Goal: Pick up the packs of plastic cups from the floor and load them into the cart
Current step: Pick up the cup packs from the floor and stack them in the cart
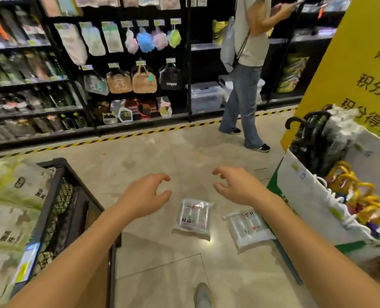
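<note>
Left hand (144, 194) and right hand (235, 185) are being held empty, fingers apart. Clear plastic-wrapped cup pack (193, 217) below them and second clear pack (247, 227) under right wrist are being left unloaded; black mesh cart (52, 196) beside left forearm.

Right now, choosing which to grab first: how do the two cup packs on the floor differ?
The left pack lies on open floor; the right pack lies beside the display bin. The left pack's black lettering sits along its left side, the right pack's at its far end. Both lie flat in clear wrap, untouched.
</note>
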The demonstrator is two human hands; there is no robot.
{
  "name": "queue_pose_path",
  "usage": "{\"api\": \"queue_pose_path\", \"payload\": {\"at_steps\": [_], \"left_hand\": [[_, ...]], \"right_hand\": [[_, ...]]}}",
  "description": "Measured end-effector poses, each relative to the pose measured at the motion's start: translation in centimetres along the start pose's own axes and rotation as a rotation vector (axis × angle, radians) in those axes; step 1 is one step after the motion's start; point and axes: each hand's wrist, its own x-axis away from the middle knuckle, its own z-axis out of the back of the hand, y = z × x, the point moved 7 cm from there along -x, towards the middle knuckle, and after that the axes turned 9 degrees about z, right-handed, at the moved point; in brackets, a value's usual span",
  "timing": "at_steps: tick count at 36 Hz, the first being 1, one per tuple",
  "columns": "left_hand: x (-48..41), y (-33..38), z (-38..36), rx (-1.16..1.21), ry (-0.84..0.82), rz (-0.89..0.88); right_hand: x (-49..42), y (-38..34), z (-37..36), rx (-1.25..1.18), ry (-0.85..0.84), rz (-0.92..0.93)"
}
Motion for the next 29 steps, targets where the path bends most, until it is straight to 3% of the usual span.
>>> {"api": "queue_pose_path", "payload": {"at_steps": [18, 29], "left_hand": [[-25.7, -1.3, -9.9, -0.086, -0.185, 0.045], [-43.5, -8.6, -27.1, 0.031, -0.284, -0.014]], "right_hand": [[-19.4, 17.1, -8.1, -0.068, -0.158, -0.2], [-29.6, 29.2, -25.6, -0.209, -0.203, -0.414]]}}
